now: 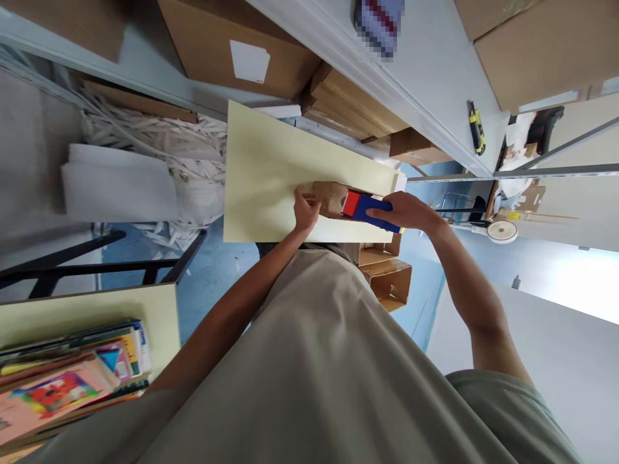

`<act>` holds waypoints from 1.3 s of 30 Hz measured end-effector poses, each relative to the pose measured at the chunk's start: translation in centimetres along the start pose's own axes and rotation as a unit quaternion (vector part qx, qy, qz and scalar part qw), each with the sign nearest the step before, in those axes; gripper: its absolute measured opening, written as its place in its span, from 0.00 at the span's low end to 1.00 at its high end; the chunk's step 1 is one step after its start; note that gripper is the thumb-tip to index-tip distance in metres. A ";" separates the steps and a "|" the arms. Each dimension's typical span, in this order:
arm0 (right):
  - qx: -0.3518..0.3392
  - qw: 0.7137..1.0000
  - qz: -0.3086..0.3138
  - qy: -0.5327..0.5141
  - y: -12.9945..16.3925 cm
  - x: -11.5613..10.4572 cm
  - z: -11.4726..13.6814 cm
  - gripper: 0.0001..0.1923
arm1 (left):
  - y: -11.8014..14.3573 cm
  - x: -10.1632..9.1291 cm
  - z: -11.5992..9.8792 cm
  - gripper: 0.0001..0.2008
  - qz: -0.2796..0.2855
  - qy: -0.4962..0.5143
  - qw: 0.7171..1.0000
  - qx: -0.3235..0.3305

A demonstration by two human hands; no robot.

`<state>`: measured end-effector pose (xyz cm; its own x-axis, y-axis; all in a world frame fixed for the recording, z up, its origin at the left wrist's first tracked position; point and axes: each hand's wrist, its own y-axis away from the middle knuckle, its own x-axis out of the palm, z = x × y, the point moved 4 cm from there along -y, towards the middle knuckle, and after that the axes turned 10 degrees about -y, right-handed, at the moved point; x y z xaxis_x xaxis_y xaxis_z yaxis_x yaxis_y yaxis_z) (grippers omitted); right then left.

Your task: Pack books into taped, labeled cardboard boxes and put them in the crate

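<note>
My left hand (305, 211) rests its fingers on the left end of a small brown cardboard box (329, 195). The box lies on a pale yellow board (264, 174) in front of my torso. My right hand (410, 211) grips a blue tape dispenser with a red end (363, 206), pressed against the right side of the box. The part of the box under the dispenser is hidden.
Large cardboard boxes (242, 45) sit on grey shelving above. A yellow utility knife (476, 127) lies on a white surface at the upper right. Colourful books (68, 380) are stacked at the lower left. An open carton (389, 283) stands on the blue floor.
</note>
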<state>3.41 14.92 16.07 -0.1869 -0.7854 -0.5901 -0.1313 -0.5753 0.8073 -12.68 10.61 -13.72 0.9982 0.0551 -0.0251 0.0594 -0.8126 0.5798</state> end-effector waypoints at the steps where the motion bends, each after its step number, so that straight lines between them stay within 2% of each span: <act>1: 0.000 1.000 0.001 0.001 0.1 0.0 0.1 0.33 | 0.1 -0.3 -0.1 0.26 -0.004 0.003 1.000 0.004; 2: 0.002 1.000 0.002 0.003 0.1 0.1 0.2 0.32 | 0.2 -0.5 -0.3 0.28 -0.003 0.006 1.000 0.014; 4: 0.008 1.000 0.003 0.008 0.2 0.1 0.3 0.32 | 0.7 -0.4 -0.9 0.25 0.023 0.016 0.999 0.047; 7: 0.000 1.000 -0.002 0.005 0.3 0.1 0.5 0.32 | 1.9 0.7 -1.4 0.21 0.110 0.037 0.989 0.088; 10: -0.019 1.000 -0.004 -0.011 0.3 0.0 1.0 0.33 | 3.1 1.9 -0.7 0.25 0.182 0.026 0.978 0.100; 12: -0.026 0.999 0.001 -0.025 0.4 0.0 1.3 0.32 | 3.7 2.4 0.0 0.31 0.209 0.008 0.972 0.110; 15: -0.032 0.999 0.008 -0.018 0.5 0.1 1.9 0.30 | 4.0 2.3 0.3 0.48 0.210 -0.041 0.964 0.157; 17: -0.026 1.000 0.007 0.016 0.5 0.1 2.1 0.29 | 3.9 2.1 -0.5 0.60 0.192 -0.082 0.953 0.218; 19: -0.019 0.998 0.008 0.057 0.6 -0.1 2.3 0.30 | 3.9 2.1 -1.7 0.66 0.187 -0.114 0.933 0.285; 22: -0.015 0.994 0.022 0.108 0.8 -0.4 2.5 0.30 | 3.9 2.7 -3.5 0.60 0.203 -0.147 0.899 0.358; 25: -0.012 0.989 0.025 0.146 1.1 -0.7 2.7 0.30 | 3.8 3.6 -4.3 0.50 0.212 -0.175 0.880 0.386; 29: -0.001 0.985 0.020 0.172 1.4 -0.7 3.1 0.30 | 3.3 4.4 -4.0 0.37 0.203 -0.206 0.877 0.384; 35: -0.006 0.985 0.018 0.171 1.0 -0.1 3.5 0.32 | 2.2 4.9 -2.2 0.19 0.183 -0.244 0.880 0.364; 39: -0.008 0.987 0.021 0.157 0.6 -0.4 2.4 0.34 | 2.0 4.7 -1.7 0.14 0.172 -0.246 0.881 0.366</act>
<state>1.11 15.47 16.83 0.1199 -0.8390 -0.5307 -0.1134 -0.5427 0.8323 -7.89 10.25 -11.32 0.8328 -0.3781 -0.4044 -0.4348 -0.8988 -0.0551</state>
